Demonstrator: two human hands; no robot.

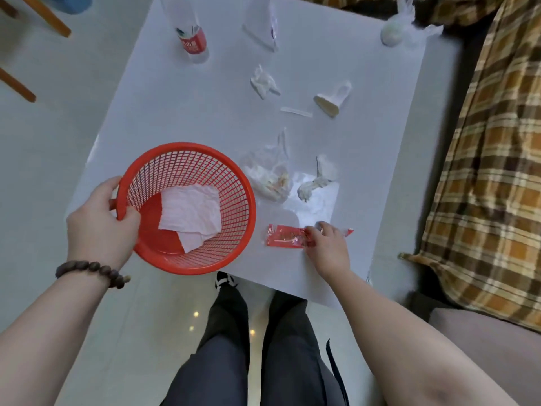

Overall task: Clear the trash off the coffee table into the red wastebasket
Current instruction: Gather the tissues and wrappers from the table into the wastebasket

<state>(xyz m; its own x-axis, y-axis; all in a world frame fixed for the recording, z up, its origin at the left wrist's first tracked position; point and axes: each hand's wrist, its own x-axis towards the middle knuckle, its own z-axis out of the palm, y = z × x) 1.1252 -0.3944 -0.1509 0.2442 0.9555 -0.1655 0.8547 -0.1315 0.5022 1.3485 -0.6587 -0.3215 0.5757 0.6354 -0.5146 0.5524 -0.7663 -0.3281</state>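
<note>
My left hand (101, 221) grips the rim of the red mesh wastebasket (228, 171), tilted over the near-left edge of the white coffee table (181, 112). A crumpled white tissue (190, 213) lies inside it. My right hand (326, 244) pinches a red snack wrapper (282, 236) that lies flat on the table near the front edge. Behind it are a clear plastic bag with scraps (270, 174), a twisted tissue (314, 183), a crushed paper cup (332, 98), a crumpled tissue (263, 82) and a thin straw wrapper (295, 111).
At the table's far side stand a plastic bottle with a red label (191, 36), a clear wrapper (263, 24) and a knotted white bag (399, 27). A plaid-covered sofa (491, 142) runs along the right. Wooden chair legs (44, 16) are at the far left. My legs are below the table edge.
</note>
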